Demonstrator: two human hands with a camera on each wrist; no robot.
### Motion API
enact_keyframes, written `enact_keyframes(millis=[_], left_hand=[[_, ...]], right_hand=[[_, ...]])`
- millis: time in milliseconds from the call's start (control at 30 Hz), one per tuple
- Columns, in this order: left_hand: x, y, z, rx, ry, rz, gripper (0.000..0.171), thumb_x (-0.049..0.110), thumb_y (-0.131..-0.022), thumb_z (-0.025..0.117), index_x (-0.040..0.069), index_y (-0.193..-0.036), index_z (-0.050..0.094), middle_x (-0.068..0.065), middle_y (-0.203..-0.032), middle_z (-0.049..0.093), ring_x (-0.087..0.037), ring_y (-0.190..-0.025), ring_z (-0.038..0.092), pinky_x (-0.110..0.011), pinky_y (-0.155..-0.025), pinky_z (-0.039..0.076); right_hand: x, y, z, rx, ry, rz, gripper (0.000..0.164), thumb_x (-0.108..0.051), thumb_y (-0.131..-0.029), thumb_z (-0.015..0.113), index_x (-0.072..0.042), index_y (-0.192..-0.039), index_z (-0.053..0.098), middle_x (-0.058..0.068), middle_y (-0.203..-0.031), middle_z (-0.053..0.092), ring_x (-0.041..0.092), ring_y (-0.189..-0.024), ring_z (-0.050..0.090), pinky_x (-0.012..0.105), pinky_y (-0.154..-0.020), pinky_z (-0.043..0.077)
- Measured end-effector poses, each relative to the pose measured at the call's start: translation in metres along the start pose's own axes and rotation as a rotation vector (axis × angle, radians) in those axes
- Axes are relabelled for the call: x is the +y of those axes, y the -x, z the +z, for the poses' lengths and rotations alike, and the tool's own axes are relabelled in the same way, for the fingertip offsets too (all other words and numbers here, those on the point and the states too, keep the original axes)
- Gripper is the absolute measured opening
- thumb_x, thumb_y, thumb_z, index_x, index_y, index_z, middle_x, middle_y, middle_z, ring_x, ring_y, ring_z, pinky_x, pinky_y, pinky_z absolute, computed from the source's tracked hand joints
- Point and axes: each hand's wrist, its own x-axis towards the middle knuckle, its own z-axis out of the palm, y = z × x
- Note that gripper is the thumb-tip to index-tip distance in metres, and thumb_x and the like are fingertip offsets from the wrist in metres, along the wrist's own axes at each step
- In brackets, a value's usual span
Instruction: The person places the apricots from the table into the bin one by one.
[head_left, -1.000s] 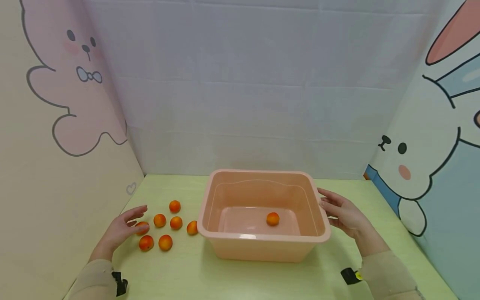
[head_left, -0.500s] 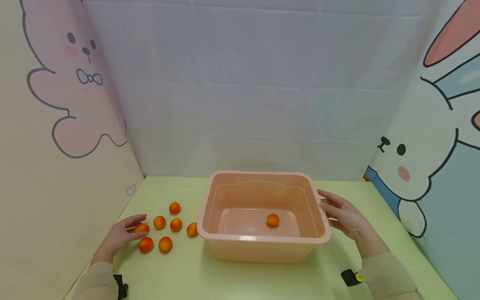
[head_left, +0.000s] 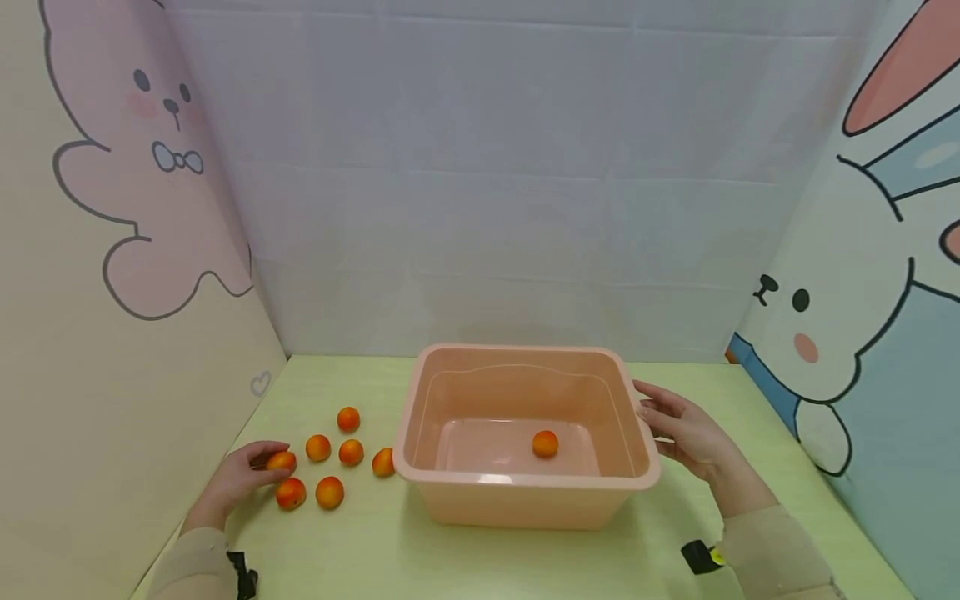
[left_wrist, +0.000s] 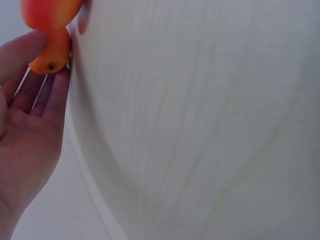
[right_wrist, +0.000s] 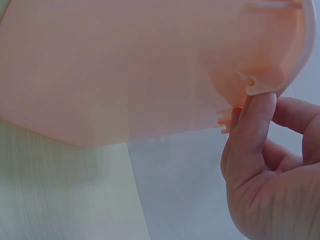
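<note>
At the left of the table my left hand holds a small orange-red fruit between thumb and fingers. In the left wrist view, the thumb lies on the near side of this fruit, and the fingers are behind it. Another redder fruit lies close below the hand. A pink plastic basin stands mid-table with one orange fruit on its floor. My right hand grips the basin's right rim; from the right wrist, its fingers reach under the rim's edge.
Several more fruits lie left of the basin, among them one fruit right beside its wall. The pale green table meets a white back wall. Side panels with cartoon animals, a pink one and a rabbit, flank it.
My left hand has come down onto the leftmost fruit, and its thumb and fingers have closed around it. The right hand and the basin stay in place.
</note>
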Motion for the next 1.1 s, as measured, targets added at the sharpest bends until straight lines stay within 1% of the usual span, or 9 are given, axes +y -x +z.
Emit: enact_keyframes(millis=[67, 167, 267, 333, 467, 733, 933, 1000, 1100], left_hand=[[0.0, 0.0, -0.001, 0.003, -0.005, -0.012, 0.054, 0.014, -0.084, 0.081, -0.01, -0.126, 0.059, -0.026, -0.124, 0.061, -0.033, -0.107, 0.058, -0.014, -0.078, 0.047], [0.003, 0.0, -0.003, 0.005, -0.02, -0.017, 0.055, 0.015, -0.083, 0.081, -0.009, -0.127, 0.059, -0.025, -0.124, 0.061, -0.034, -0.109, 0.057, -0.016, -0.078, 0.047], [0.009, -0.001, -0.006, 0.018, -0.031, -0.014, 0.056, 0.02, -0.084, 0.081, -0.008, -0.127, 0.059, -0.023, -0.124, 0.062, -0.037, -0.112, 0.056, -0.017, -0.078, 0.047], [0.016, -0.002, -0.008, 0.031, -0.039, 0.0, 0.057, 0.023, -0.085, 0.081, -0.007, -0.128, 0.06, -0.022, -0.123, 0.063, -0.037, -0.112, 0.056, -0.017, -0.078, 0.047], [0.035, -0.006, -0.012, 0.046, -0.044, 0.031, 0.055, 0.026, -0.087, 0.078, -0.006, -0.128, 0.059, -0.021, -0.121, 0.064, -0.036, -0.109, 0.057, -0.016, -0.077, 0.049], [0.078, -0.016, -0.014, 0.032, -0.032, 0.084, 0.052, 0.028, -0.089, 0.076, -0.001, -0.13, 0.06, -0.019, -0.12, 0.065, -0.034, -0.109, 0.058, -0.019, -0.08, 0.049], [0.108, -0.026, -0.009, 0.033, -0.019, 0.152, 0.051, 0.028, -0.09, 0.075, 0.0, -0.13, 0.06, -0.018, -0.121, 0.065, -0.034, -0.11, 0.059, -0.016, -0.082, 0.049], [0.117, -0.029, -0.006, 0.03, -0.011, 0.168, 0.05, 0.026, -0.09, 0.075, 0.001, -0.131, 0.06, -0.018, -0.122, 0.064, -0.034, -0.11, 0.059, -0.017, -0.083, 0.049], [0.132, -0.032, -0.001, 0.023, 0.0, 0.183, 0.049, 0.025, -0.091, 0.075, 0.002, -0.131, 0.06, -0.018, -0.124, 0.062, -0.034, -0.11, 0.059, -0.023, -0.086, 0.052]], right_hand=[[0.0, 0.0, 0.0, 0.001, 0.001, 0.002, 0.069, -0.027, -0.102, 0.058, -0.007, -0.157, 0.022, -0.001, -0.116, 0.059, 0.014, -0.095, 0.063, 0.029, -0.08, 0.057], [-0.001, 0.001, 0.001, 0.003, -0.001, 0.009, 0.069, -0.027, -0.102, 0.058, -0.007, -0.157, 0.022, -0.001, -0.116, 0.059, 0.014, -0.095, 0.063, 0.029, -0.079, 0.057], [-0.001, 0.001, 0.001, 0.007, -0.003, 0.015, 0.07, -0.028, -0.102, 0.058, -0.006, -0.157, 0.022, -0.002, -0.115, 0.059, 0.014, -0.094, 0.063, 0.028, -0.079, 0.057], [-0.001, 0.001, 0.0, 0.008, 0.0, 0.015, 0.07, -0.028, -0.102, 0.058, -0.006, -0.157, 0.022, -0.002, -0.115, 0.059, 0.013, -0.094, 0.063, 0.028, -0.079, 0.056], [-0.001, 0.001, 0.0, 0.01, 0.003, 0.013, 0.07, -0.028, -0.101, 0.058, -0.007, -0.158, 0.022, -0.002, -0.115, 0.059, 0.014, -0.095, 0.063, 0.028, -0.079, 0.057], [-0.001, 0.0, 0.0, 0.01, 0.0, 0.012, 0.07, -0.028, -0.101, 0.058, -0.007, -0.158, 0.022, -0.001, -0.116, 0.059, 0.014, -0.095, 0.063, 0.029, -0.08, 0.057], [0.0, 0.0, 0.0, 0.008, -0.008, 0.007, 0.07, -0.027, -0.101, 0.058, -0.006, -0.157, 0.022, -0.002, -0.114, 0.059, 0.014, -0.094, 0.063, 0.028, -0.078, 0.057], [0.0, 0.0, 0.0, 0.007, -0.009, 0.005, 0.07, -0.027, -0.102, 0.058, -0.006, -0.157, 0.022, -0.002, -0.114, 0.059, 0.014, -0.093, 0.064, 0.028, -0.078, 0.057], [0.0, 0.0, 0.001, 0.005, -0.009, 0.002, 0.069, -0.027, -0.102, 0.058, -0.006, -0.157, 0.022, -0.002, -0.114, 0.059, 0.014, -0.094, 0.064, 0.029, -0.079, 0.057]])
